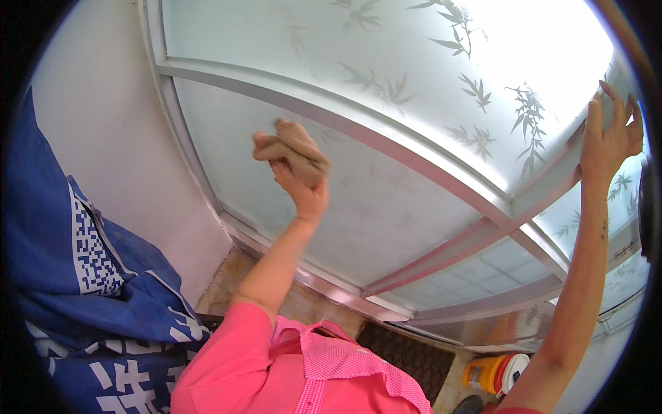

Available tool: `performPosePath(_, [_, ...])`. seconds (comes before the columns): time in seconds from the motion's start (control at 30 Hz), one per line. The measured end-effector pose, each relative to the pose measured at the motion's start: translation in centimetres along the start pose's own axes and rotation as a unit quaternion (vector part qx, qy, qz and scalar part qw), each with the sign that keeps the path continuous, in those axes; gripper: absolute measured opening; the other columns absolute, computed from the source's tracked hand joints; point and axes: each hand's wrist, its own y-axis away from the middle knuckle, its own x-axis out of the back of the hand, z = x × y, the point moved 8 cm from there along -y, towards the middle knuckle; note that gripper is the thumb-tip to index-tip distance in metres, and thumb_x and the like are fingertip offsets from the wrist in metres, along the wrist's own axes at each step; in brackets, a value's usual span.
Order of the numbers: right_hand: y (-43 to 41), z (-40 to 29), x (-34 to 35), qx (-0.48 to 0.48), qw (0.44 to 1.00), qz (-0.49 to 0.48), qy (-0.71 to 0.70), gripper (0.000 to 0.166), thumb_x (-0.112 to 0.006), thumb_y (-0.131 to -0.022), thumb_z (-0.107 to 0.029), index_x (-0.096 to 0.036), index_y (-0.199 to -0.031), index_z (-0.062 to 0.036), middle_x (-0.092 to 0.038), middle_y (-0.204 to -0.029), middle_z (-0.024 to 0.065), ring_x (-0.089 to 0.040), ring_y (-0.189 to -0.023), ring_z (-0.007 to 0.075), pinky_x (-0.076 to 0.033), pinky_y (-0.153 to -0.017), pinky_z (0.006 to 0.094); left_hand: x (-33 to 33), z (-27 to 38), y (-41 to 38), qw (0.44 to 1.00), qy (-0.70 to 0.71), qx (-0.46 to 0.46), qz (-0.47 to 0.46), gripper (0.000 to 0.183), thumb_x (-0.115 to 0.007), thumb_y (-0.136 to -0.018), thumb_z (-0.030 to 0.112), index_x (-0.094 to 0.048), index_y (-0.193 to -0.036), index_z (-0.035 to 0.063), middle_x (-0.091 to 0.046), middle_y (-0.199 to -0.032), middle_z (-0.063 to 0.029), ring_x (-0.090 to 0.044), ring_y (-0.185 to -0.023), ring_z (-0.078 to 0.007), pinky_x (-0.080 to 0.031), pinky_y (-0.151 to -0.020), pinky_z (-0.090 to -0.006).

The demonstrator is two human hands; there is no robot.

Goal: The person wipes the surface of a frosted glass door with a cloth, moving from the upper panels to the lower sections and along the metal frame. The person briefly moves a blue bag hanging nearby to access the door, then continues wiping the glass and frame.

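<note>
A folded tan cloth [297, 147] is in my left hand [305, 194], raised before the lower frosted glass panel [362, 207]. The cloth and fingers are slightly blurred, and whether the cloth touches the glass I cannot tell. At the far right, my right hand [607, 129] is raised with its fingers spread, at the upright metal frame [548, 191] of the glass partition. It holds nothing that I can see. Above the metal crossbar [331, 111] is an upper glass panel [372, 62] with leaf patterns.
Blue fabric with white lettering and a printed code [139, 310] hangs or lies at the left by a white wall [114, 129]. A dark mat [406, 357] lies on the tiled floor. Near my right arm is a yellow and red bucket with a white lid [486, 373].
</note>
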Motion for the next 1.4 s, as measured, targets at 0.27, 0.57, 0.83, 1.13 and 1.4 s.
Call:
performPosePath(0.27, [-0.2, -1.2, 0.8, -0.002, 1.000, 0.013, 0.011, 0.036, -0.052, -0.091, -0.039, -0.066, -0.119, -0.0225, -0.050, -0.137, 0.0174, -0.042, -0.129, 0.0315, -0.039, -0.101, 0.0562, -5.4, 8.1, 12.1, 0.965, 0.025, 0.027, -0.259, 0.042, -0.070, -0.079, 0.032, -0.057, -0.116, 0.0190, -0.041, -0.130, -0.0152, -0.037, -0.121, -0.0353, -0.032, -0.099, -0.0528])
performPosePath(0.57, [0.9, 1.1, -1.4, -0.056, 0.994, -0.070, -0.055, 0.039, -0.049, -0.092, -0.045, -0.064, -0.123, -0.0257, -0.044, -0.143, 0.0172, -0.034, -0.133, 0.0315, -0.033, -0.105, 0.0569, -7.5, 14.4, 19.1, 0.895, 0.017, -0.209, -0.394, 0.030, -0.070, -0.068, 0.032, -0.068, -0.097, 0.0231, -0.044, -0.130, -0.0138, -0.036, -0.125, -0.0403, -0.031, -0.103, -0.0588])
performPosePath(0.83, [-0.1, -0.5, -0.1, 0.011, 0.999, -0.008, 0.032, 0.038, -0.051, -0.092, -0.039, -0.062, -0.124, -0.0231, -0.049, -0.138, 0.0160, -0.037, -0.133, 0.0308, -0.038, -0.104, 0.0565, -7.4, 13.0, 19.2, 0.862, -0.023, -0.247, -0.443, 0.040, -0.071, -0.066, 0.033, -0.067, -0.105, 0.0249, -0.043, -0.132, -0.0097, -0.036, -0.128, -0.0372, -0.032, -0.103, -0.0564])
performPosePath(1.13, [0.0, 0.4, -0.7, 0.009, 0.998, -0.031, 0.054, 0.040, -0.047, -0.093, -0.044, -0.062, -0.125, -0.0251, -0.046, -0.142, 0.0158, -0.038, -0.132, 0.0324, -0.042, -0.100, 0.0549, -2.2, 2.7, 12.8, 0.899, -0.152, -0.204, -0.356, 0.052, -0.073, -0.070, 0.036, -0.059, -0.120, 0.0276, -0.037, -0.139, -0.0086, -0.030, -0.132, -0.0360, -0.027, -0.106, -0.0544])
performPosePath(1.4, [0.5, 1.1, -0.7, -0.001, 0.998, -0.036, 0.056, 0.041, -0.049, -0.091, -0.044, -0.061, -0.125, -0.0240, -0.049, -0.138, 0.0152, -0.037, -0.130, 0.0314, -0.032, -0.106, 0.0557, 2.0, -1.3, 2.5, 0.945, -0.199, -0.142, -0.218, 0.068, -0.067, -0.080, 0.040, -0.039, -0.136, 0.0129, -0.035, -0.138, -0.0127, -0.033, -0.131, -0.0323, -0.030, -0.107, -0.0459])
